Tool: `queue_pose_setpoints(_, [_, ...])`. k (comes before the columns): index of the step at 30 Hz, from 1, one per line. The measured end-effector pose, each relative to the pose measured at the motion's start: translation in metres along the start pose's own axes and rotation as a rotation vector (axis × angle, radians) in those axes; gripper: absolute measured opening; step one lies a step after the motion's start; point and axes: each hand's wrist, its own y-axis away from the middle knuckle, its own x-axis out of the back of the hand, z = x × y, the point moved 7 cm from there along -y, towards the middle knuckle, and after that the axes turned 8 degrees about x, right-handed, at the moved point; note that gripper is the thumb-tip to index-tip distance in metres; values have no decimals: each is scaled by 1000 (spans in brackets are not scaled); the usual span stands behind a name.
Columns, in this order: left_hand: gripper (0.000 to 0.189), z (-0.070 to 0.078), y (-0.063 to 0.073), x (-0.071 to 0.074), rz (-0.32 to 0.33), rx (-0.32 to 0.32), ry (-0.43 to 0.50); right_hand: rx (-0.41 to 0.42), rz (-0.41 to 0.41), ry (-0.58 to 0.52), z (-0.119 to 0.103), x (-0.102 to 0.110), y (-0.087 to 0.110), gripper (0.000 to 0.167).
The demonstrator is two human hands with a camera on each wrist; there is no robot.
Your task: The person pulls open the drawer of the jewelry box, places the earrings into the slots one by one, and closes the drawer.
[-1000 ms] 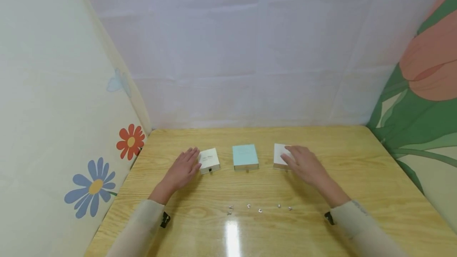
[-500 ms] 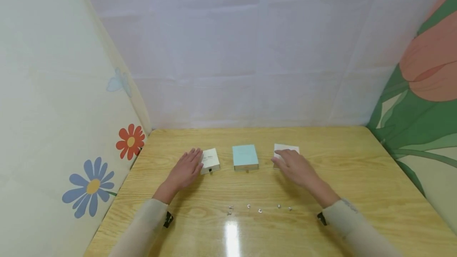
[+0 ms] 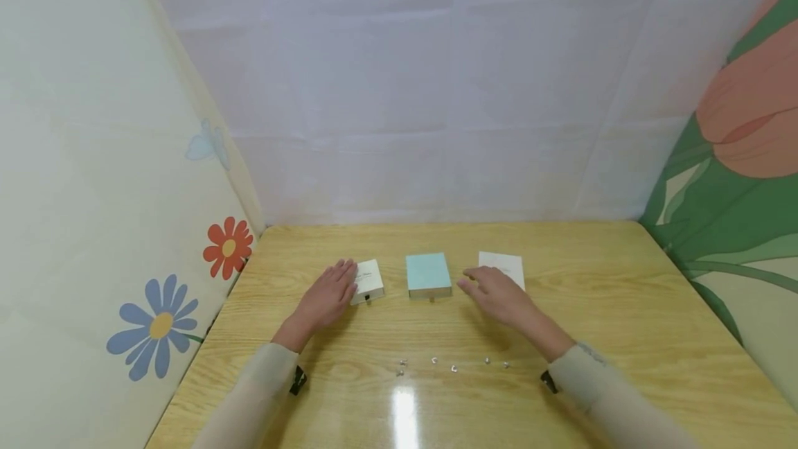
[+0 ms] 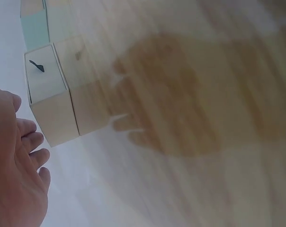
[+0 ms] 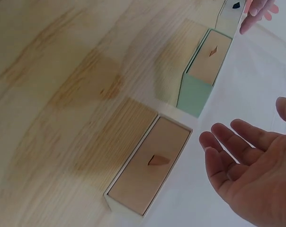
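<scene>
Three small drawer boxes stand in a row on the table. My left hand (image 3: 327, 296), fingers extended, is over the left edge of the white box (image 3: 371, 276) with a dark pull tab; the left wrist view shows this box (image 4: 53, 113) beside my fingertips. In the middle stands a light teal box (image 3: 427, 270). My right hand (image 3: 499, 293) hovers in front of the right white box (image 3: 508, 264) and partly covers it, fingers loosely bent and holding nothing. Seen in the right wrist view, that box has a beige drawer front (image 5: 150, 165) with a small tab.
Several tiny silvery pieces (image 3: 434, 360), too small to identify, lie on the wooden table (image 3: 349, 400) nearer the front. A white cloth (image 3: 399, 123) hangs behind the table. Floral-printed panels flank it, with a red flower (image 3: 228, 248) on the left one.
My right hand has moved left, from over the right white box towards the teal one, uncovering more of the white lid. My left hand has shifted slightly right. The boxes stay put.
</scene>
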Motion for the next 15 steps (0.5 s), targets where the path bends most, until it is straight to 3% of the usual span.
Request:
queue_pose_setpoints(7, [57,1,-2,-1,1,-10,-11,-33,-42,-87,-7,-12,-6,50])
queue_pose_setpoints(15, [58,1,-3,-3,-23,-17,-1,-36,-90,-107,-16,-29,-15,44])
